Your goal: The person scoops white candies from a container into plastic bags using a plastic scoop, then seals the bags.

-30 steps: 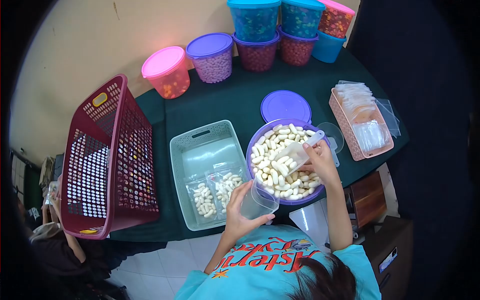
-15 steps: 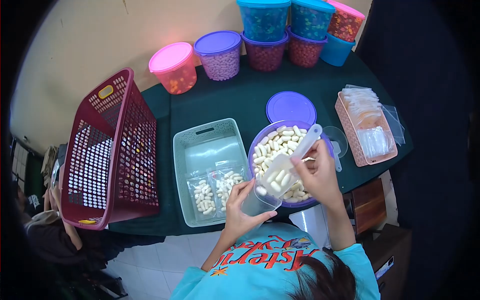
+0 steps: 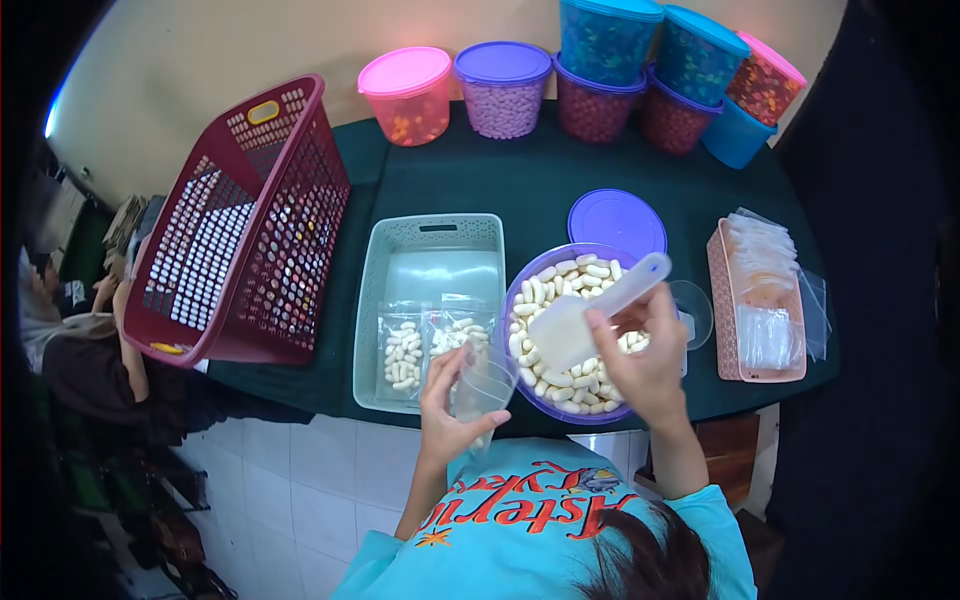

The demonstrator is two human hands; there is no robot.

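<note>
My left hand grips a clear plastic bag at the table's front edge; a few pale pieces seem to lie low in it. My right hand holds a whitish scoop by its handle, over a round purple tub. White oblong pieces, candy- or capsule-like, fill this tub. No pieces show in the scoop. Left of the tub, a pale green basket contains filled clear bags of the same white pieces.
A purple lid lies behind the tub. At right, a pink basket holds flat clear bags. A tall maroon basket stands at left. Lidded tubs line the back. Another person sits at far left.
The scoop, which held white pieces tipped at the bag's mouth, is now back over the tub without visible pieces. The bag has moved slightly left, apart from the scoop. The camera view has shifted.
</note>
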